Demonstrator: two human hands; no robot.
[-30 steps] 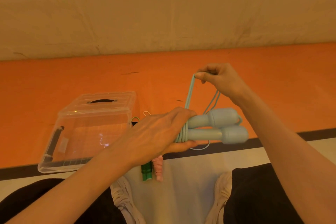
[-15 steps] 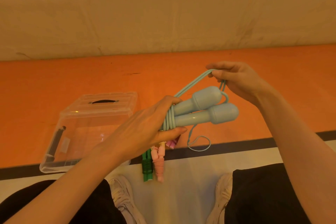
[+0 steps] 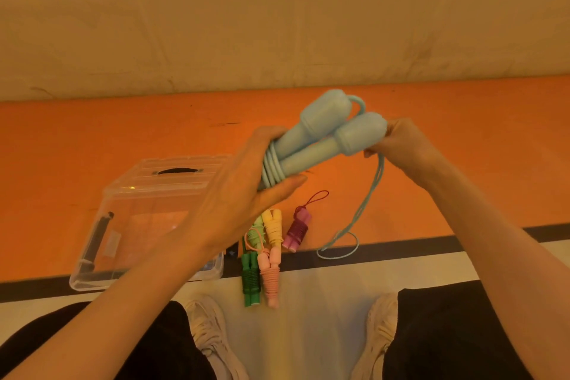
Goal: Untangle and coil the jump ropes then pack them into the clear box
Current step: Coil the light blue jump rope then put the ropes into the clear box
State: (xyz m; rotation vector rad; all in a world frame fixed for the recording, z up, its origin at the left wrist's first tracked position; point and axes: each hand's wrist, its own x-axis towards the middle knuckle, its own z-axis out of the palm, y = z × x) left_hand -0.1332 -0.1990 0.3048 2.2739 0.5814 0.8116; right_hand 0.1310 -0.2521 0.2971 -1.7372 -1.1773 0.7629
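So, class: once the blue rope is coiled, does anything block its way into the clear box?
Nothing visible does. The clear box lies open and looks empty beside the left hand, which grips the blue rope; the other coiled ropes lie right of it.

Left hand [image 3: 237, 191] grips; right hand [image 3: 401, 145] apparently pinches, both raised.

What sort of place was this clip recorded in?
Probably a gym or sports hall floor: an orange floor with a black boundary line, a plain wall behind, and coiled jump ropes lying beside a clear box.
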